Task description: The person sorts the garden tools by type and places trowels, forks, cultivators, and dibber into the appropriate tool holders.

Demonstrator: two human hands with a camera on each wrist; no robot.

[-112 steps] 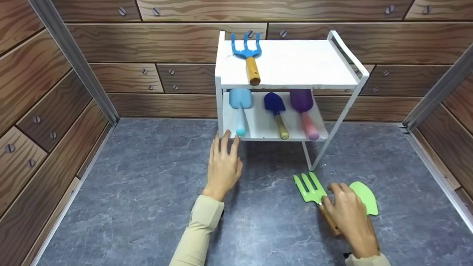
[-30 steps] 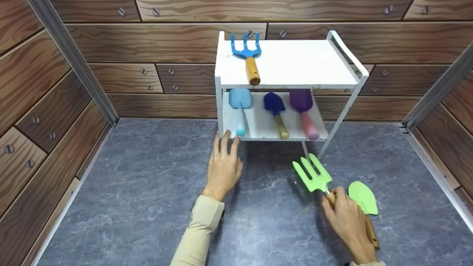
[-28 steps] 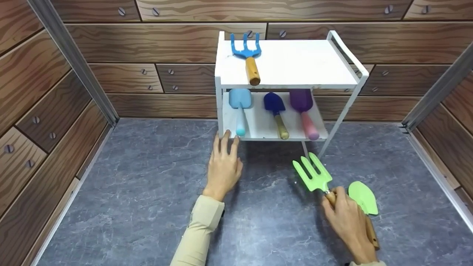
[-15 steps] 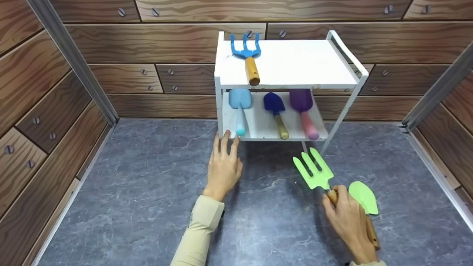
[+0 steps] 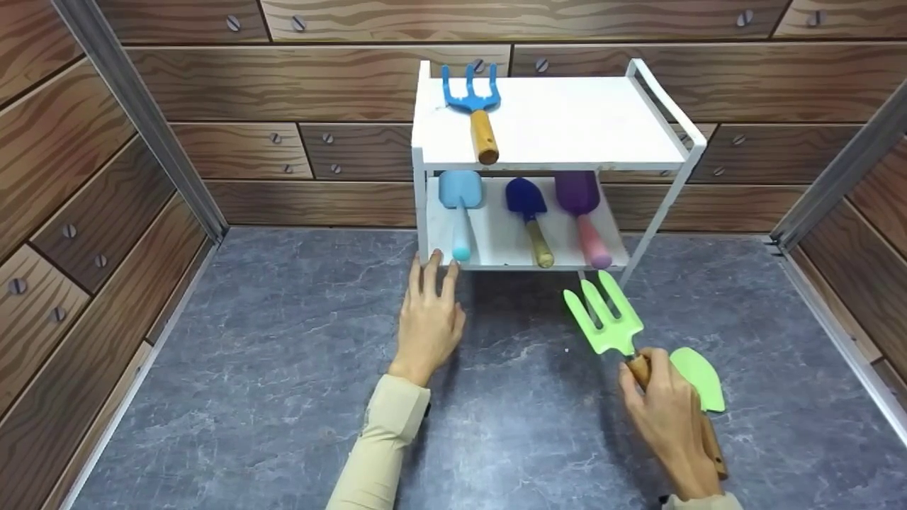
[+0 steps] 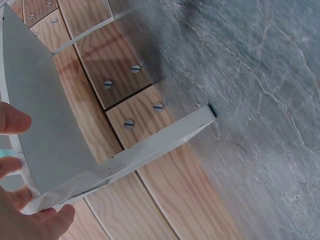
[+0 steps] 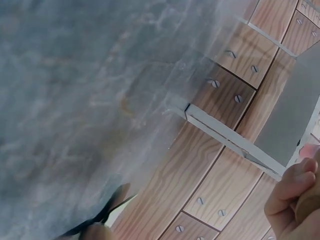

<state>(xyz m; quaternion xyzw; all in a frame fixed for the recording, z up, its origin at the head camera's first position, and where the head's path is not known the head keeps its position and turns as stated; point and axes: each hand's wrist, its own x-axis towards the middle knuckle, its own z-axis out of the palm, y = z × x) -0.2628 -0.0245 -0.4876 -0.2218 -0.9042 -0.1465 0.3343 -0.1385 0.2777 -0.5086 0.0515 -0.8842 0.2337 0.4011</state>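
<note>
My right hand (image 5: 669,418) grips the wooden handle of a light-green three-pronged hand fork (image 5: 608,322), raised off the floor, prongs toward the shelf rack's front right. Beside that hand, a light-green hand trowel (image 5: 698,379) lies on the floor, its wooden handle partly covered. Fingers of my left hand (image 5: 429,322), fairly straight, touch the lower-left front corner of the white two-tier shelf rack (image 5: 567,127); the left wrist view shows fingertips (image 6: 57,220) at its post and edge. In the right wrist view, curled fingers (image 7: 292,187) wrap the fork's brown handle (image 7: 309,204).
A blue hand fork (image 5: 482,120) lies on the upper tier, at left. The lower tier holds a light-blue scoop (image 5: 460,190), a dark-blue trowel (image 5: 526,198) and a purple scoop with a pink handle (image 5: 577,191). Wood-patterned walls (image 5: 319,78) enclose the grey marbled floor (image 5: 283,354).
My right hand has taken hold of the green fork and lifted it off the floor; it keeps rising toward the rack. My left hand has stayed at the corner.
</note>
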